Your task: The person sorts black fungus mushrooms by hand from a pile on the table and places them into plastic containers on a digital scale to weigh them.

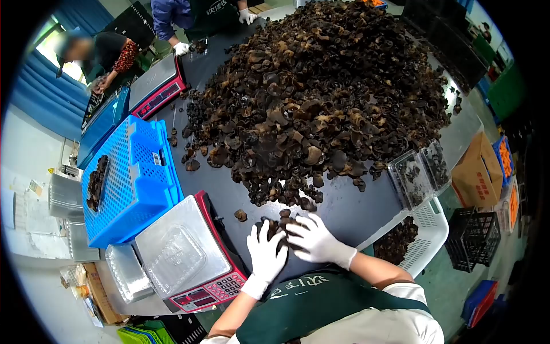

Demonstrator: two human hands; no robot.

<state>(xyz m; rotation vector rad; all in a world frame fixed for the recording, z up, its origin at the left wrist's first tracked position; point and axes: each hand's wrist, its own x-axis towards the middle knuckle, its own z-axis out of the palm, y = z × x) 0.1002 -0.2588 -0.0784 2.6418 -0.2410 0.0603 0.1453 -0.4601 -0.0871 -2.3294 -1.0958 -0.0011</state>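
On your left, a blue basket (127, 192) is standing by the table, with a dark clump (98, 182) lying on top. Next to it, a clear box (129, 274) is leaning by a red and silver scale (197, 221), and another clear box (175, 252) is sitting on that scale. Your left hand (266, 258), in a white glove, is bending its fingers around small dark mushrooms (274, 226) on the table; I cannot tell if it is gripping them. Those mushrooms are lying between your two hands, just in front of you. Your right hand (312, 238), also in a white glove, is spreading its fingers open and touching them. Past your hands, a huge mushroom pile (332, 103) is covering much of the table (355, 209). Farther right, a clear tray (413, 179) is holding dark bits, and a white basket (440, 226) is holding more mushrooms. A brown box (478, 172) is standing beyond them.
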